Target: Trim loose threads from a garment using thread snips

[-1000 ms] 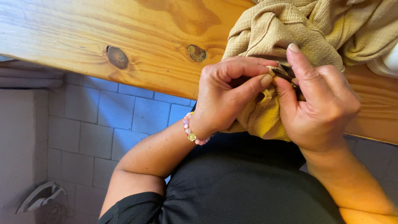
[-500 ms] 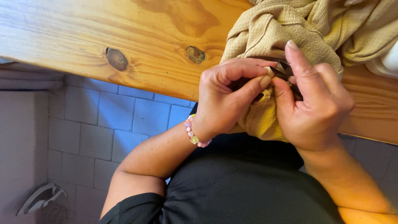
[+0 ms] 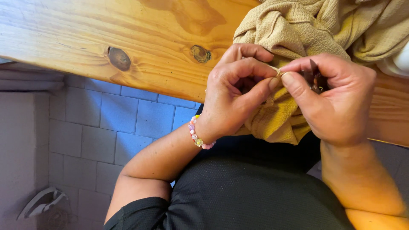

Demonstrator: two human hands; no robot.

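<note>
A crumpled mustard-tan crinkled cloth (image 3: 306, 30) lies on the wooden table (image 3: 85, 30) and hangs over its near edge into my lap. My left hand (image 3: 234, 98), with a pastel bead bracelet (image 3: 196, 134) on the wrist, pinches a small fold of the cloth between thumb and forefinger. My right hand (image 3: 336, 102) meets it fingertip to fingertip at the same fold. A small dark object (image 3: 315, 79) is tucked in the right hand's curled fingers; I cannot tell what it is.
The table edge has two dark knots (image 3: 119, 58). Below it is a grey-blue tiled floor (image 3: 106, 123), with a grey shoe-like object (image 3: 42, 204) at the lower left. Something white (image 3: 400, 64) shows at the right edge beside the cloth.
My right hand has lowered its raised finger and turned, bringing its fingertips against the left hand's pinch on the cloth. The cloth fold has shifted slightly.
</note>
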